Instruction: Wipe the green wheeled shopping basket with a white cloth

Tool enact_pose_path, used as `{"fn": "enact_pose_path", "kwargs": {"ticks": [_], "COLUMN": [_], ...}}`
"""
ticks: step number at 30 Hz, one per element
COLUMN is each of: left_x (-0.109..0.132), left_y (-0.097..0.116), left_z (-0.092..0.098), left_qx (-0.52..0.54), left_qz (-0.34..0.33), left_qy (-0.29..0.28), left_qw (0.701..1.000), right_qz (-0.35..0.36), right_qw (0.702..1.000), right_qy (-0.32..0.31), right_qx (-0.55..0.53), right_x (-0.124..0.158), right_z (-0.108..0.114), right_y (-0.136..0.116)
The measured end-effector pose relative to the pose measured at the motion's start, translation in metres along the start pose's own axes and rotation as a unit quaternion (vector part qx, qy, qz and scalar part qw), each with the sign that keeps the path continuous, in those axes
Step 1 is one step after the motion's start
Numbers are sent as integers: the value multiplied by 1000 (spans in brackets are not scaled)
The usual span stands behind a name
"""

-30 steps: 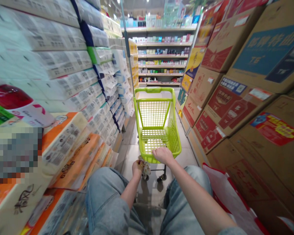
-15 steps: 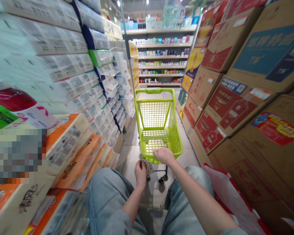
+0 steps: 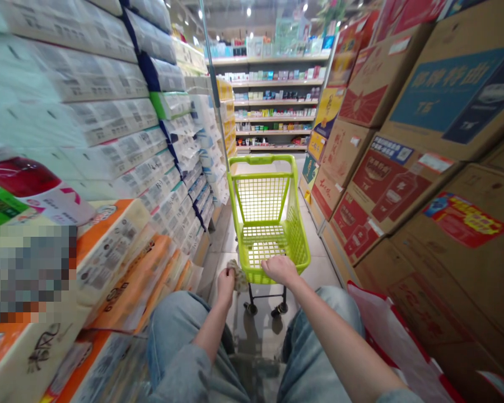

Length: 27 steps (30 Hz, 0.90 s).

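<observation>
A lime-green shopping cart (image 3: 298, 229) with a lattice basket stands in the aisle in front of my knees. My right hand (image 3: 280, 270) is closed over the near rim of its basket. My left hand (image 3: 225, 285) is closed on a crumpled patterned cloth (image 3: 237, 274), which hangs beside the basket's near left corner. Whether the cloth touches the cart I cannot tell. Below the basket, the dark frame and small black wheels (image 3: 279, 309) rest on the tiled floor.
Stacked tissue packs (image 3: 121, 120) wall the left side, with a red-and-white bottle (image 3: 37, 184) on the nearer orange packs (image 3: 113, 268). Cardboard cartons (image 3: 457, 106) rise on the right. A red-edged white bag (image 3: 390, 330) is by my right knee. Stocked shelves (image 3: 273, 103) stand behind the cart.
My left hand has moved left with the cloth, from under the basket's near edge to beside its corner. My right hand keeps its hold on the rim. The view has shifted slightly.
</observation>
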<state>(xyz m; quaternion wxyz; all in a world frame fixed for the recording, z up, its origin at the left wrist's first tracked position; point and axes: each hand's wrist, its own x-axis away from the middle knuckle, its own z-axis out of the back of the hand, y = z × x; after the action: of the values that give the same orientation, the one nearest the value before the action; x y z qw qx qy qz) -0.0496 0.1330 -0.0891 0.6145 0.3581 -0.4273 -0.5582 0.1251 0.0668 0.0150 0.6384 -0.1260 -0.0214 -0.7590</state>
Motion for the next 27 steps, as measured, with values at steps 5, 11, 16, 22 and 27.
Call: {"fn": "enact_pose_path", "kwargs": {"ticks": [5, 11, 16, 22, 27], "left_x": [-17, -9, -8, -21, -17], "left_y": [57, 113, 131, 135, 119], "left_z": [24, 11, -1, -9, -14], "left_qx": [-21, -356, -442, -439, -462], "left_qz": [-87, -170, -139, -112, -162], "left_qy": [72, -43, -41, 4, 34], "left_qw": [993, 918, 885, 892, 871], "right_qz": [25, 11, 12, 2, 1], "right_qw": [999, 999, 999, 1000, 1000], "right_qy": [37, 36, 29, 19, 8], "right_qx": [7, -3, 5, -4, -9], "right_x": [-3, -6, -7, -13, -19], "right_z": [-5, -8, -6, -3, -1], "right_y": [1, 1, 2, -5, -6]}}
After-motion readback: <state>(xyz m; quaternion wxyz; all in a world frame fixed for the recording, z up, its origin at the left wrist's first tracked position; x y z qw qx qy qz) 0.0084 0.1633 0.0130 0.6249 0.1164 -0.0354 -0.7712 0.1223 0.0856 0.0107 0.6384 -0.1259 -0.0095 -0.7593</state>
